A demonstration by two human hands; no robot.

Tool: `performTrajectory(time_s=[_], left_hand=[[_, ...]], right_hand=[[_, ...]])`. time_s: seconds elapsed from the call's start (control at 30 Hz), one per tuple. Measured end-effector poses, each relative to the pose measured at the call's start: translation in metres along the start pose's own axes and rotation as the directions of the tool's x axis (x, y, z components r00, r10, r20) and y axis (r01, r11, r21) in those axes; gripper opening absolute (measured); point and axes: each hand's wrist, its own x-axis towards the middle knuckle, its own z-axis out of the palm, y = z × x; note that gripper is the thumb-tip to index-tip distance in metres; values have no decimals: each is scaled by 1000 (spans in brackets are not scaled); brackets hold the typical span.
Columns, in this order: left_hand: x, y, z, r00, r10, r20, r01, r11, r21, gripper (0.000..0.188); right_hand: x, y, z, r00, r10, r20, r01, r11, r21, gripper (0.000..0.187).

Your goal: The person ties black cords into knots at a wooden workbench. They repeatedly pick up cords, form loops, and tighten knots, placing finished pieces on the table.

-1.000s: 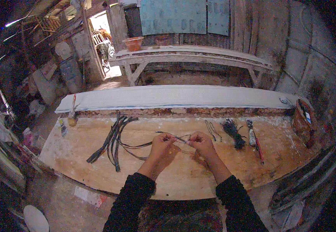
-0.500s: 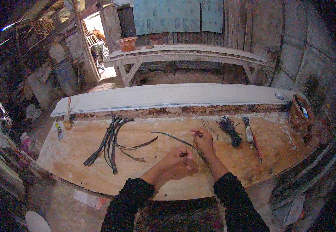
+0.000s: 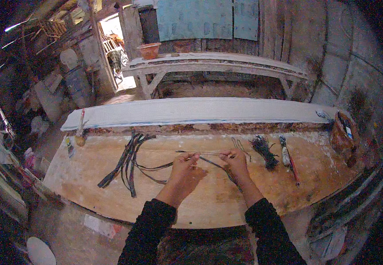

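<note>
A thin wire-like strand (image 3: 209, 153) runs taut between my two hands over the wooden board. My left hand (image 3: 183, 174) pinches its left end between thumb and fingers. At its other end, my right hand (image 3: 236, 165) closes on the strand in the same way. Below it a dark narrow strip (image 3: 210, 163) slants across the board and passes under both hands; whether a hand also touches it I cannot tell. Several black strips (image 3: 127, 161) lie in a loose bunch left of my left hand. Bent wire pieces (image 3: 239, 145) lie just beyond my right hand.
Right of my hands are a bundle of dark ties (image 3: 264, 152), a pale-handled tool (image 3: 285, 152) and a red stick (image 3: 294, 168). A brown pot (image 3: 343, 132) stands at the board's right end. A long white slab (image 3: 200, 110) borders the far side; a brush (image 3: 80, 137) rests at left.
My left hand has moved up and away from me, level with my right hand. The strand, upright between my hands before, is now stretched sideways.
</note>
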Motion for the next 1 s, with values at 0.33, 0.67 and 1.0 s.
performTrajectory(time_s=[0.33,0.67,1.0], left_hand=[[59,-23,-70,953,255,-165,-242,966,95,16],[53,-13,-60,946,235,-222,-240,971,6,19],[43,1,-54,912,354,-206,-300,919,255,13]], right_hand=[[-33,-41,13,953,-42,300,63,996,-60,16],[-60,-62,19,819,-299,490,404,907,-121,20],[-44,-51,14,739,-517,433,665,663,-343,17]])
